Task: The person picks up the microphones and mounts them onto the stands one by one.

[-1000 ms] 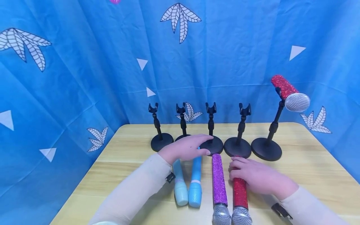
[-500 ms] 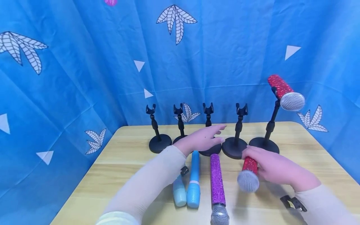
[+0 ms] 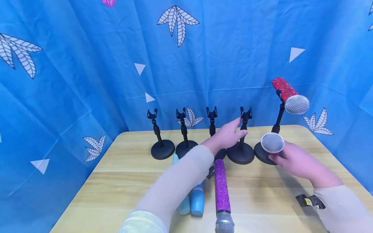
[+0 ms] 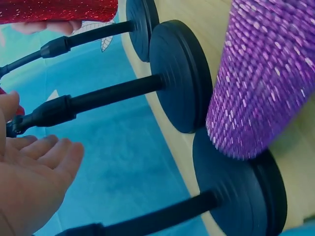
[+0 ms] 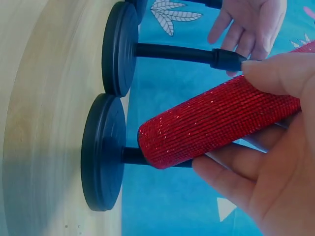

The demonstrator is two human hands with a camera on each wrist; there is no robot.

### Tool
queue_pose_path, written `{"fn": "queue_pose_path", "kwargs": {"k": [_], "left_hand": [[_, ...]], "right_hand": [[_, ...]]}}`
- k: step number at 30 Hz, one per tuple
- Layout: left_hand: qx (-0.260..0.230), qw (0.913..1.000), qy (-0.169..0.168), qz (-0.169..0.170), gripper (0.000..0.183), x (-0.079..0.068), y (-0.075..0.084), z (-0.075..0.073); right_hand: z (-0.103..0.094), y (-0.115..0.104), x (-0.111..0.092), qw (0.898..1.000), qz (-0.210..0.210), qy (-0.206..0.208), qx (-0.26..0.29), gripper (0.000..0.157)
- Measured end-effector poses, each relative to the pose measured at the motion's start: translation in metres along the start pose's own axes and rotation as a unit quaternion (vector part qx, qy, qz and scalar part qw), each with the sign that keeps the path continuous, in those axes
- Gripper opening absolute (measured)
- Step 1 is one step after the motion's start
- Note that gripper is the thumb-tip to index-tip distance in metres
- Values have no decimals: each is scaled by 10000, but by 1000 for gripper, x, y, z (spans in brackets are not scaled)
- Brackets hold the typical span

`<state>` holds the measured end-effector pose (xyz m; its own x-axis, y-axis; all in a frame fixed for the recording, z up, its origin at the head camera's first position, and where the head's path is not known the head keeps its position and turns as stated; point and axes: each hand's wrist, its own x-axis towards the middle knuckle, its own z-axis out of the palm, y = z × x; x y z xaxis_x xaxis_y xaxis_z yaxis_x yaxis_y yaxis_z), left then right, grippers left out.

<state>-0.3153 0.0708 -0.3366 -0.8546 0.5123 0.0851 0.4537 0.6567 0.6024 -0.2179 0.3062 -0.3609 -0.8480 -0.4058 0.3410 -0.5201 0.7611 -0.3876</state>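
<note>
My right hand (image 3: 300,163) grips a red glittery microphone (image 5: 211,123) by its handle, raised above the table. In the head view its silver mesh head (image 3: 272,143) points at the camera and hides the handle. My left hand (image 3: 228,136) is at the upper part of a black microphone stand (image 3: 240,154), fourth from the left. Its fingers are extended beside the pole, as the left wrist view shows; contact cannot be told. The cradle (image 3: 246,114) on top of that stand holds nothing. A purple glittery microphone (image 3: 222,187) lies below my left forearm.
Two blue microphones (image 3: 197,202) lie partly hidden under my left sleeve. Further stands (image 3: 162,149) line the table's (image 3: 116,181) back edge to the left. The rightmost stand (image 3: 278,118) carries another red microphone (image 3: 287,90). A blue curtain (image 3: 87,64) hangs behind.
My right hand has lifted the red microphone off the table and tilted its mesh head toward the camera. My left hand has moved right, from the third stand to the fourth.
</note>
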Motion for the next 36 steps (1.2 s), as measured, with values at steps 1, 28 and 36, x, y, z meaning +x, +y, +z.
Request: {"fn": "queue_pose_path", "kwargs": {"k": [1, 28, 36], "left_hand": [[-11, 10000, 33, -23, 66, 1, 0, 1], [11, 9984, 553, 140, 9, -28, 11, 7], [251, 9985, 442, 216, 10, -49, 20, 10]], "right_hand": [[0, 0, 1, 10000, 70, 33, 51, 34], [-2, -21, 10, 9953, -361, 416, 801, 38], [-3, -30, 13, 9902, -552, 876, 935, 42]]}}
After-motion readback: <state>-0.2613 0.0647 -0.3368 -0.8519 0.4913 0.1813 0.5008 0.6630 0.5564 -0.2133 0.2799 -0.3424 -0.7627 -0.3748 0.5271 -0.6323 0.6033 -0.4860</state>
